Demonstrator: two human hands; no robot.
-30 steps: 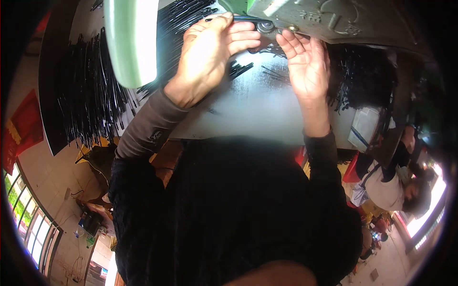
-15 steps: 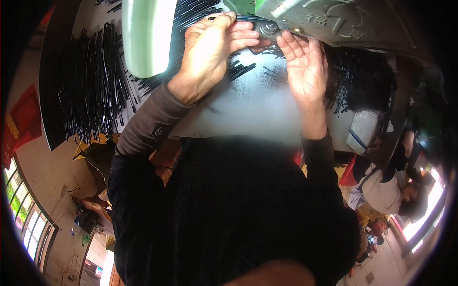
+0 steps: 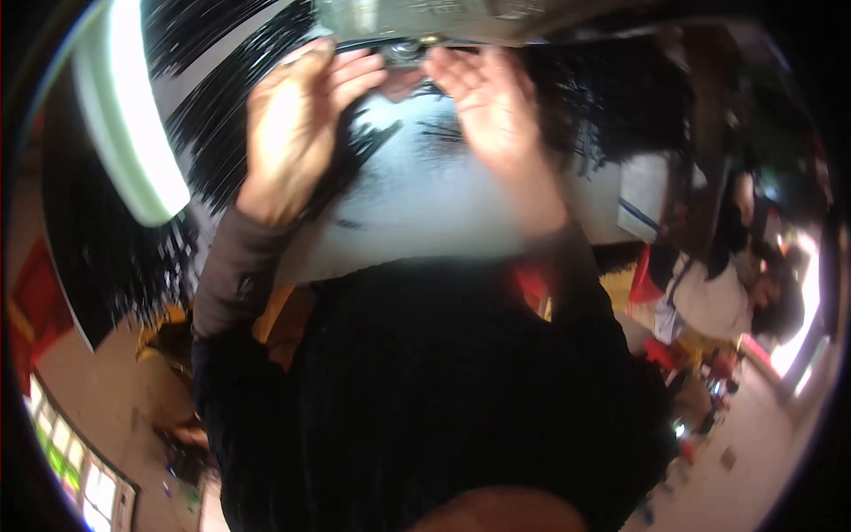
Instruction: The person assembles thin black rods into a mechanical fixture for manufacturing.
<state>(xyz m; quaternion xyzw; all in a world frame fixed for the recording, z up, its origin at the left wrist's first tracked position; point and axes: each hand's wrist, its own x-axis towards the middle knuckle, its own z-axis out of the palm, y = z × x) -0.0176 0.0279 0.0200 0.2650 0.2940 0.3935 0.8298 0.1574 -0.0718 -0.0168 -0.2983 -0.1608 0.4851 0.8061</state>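
Observation:
At the far side of the table both hands are raised palm up against the metal machine (image 3: 434,16). My left hand (image 3: 292,133) pinches a thin black rod (image 3: 359,42) between thumb and forefinger, its other fingers stretched toward the middle. The rod runs crosswise in front of a round bolt-like metal part (image 3: 406,50). My right hand (image 3: 496,111) is at the rod's other side, its visible fingers stretched out; its thumb and forefinger grip is partly hidden and blurred. Several loose black rods (image 3: 377,142) lie on the table beside my left hand.
Piles of black rods lie on the left (image 3: 230,115) and right (image 3: 620,97) of the pale metal tabletop (image 3: 417,204). A bright lamp (image 3: 133,115) hangs at the left. At the right are a white box-like thing (image 3: 643,191) and another person (image 3: 709,293).
The view has shifted and blurred, so hands and machine appear farther left and higher, and the lamp farther left. Both hands keep nearly the same pose at the machine.

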